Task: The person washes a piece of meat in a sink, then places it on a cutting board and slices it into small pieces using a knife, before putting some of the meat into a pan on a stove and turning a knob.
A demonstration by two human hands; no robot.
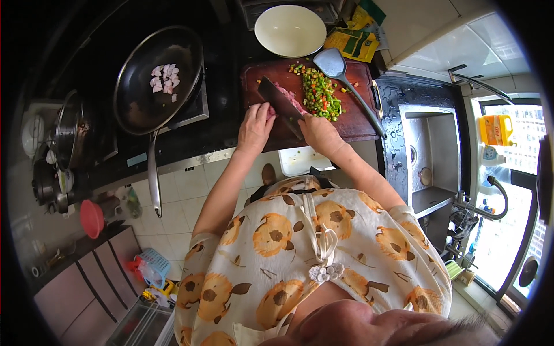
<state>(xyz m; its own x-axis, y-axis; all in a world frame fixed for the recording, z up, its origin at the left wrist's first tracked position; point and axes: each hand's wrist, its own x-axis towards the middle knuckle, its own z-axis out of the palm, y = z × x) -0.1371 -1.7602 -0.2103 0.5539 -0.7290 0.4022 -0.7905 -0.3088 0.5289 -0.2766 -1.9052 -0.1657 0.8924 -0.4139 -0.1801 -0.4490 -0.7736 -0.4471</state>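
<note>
My right hand grips a cleaver, its wide blade slanting over a dark red cutting board. On the blade's left side, my left hand holds a piece of raw pink meat with bent fingers. More raw meat lies along the blade's right side, partly hidden by it. Chopped green and red peppers form a pile to the right of that meat. A grey spatula rests across the board's right side. The cleaver's handle is hidden in my right hand.
A frying pan with pale chopped pieces sits on the stove at left, its handle jutting over the counter edge. An empty cream bowl and yellow packets stand behind the board. The sink is at right.
</note>
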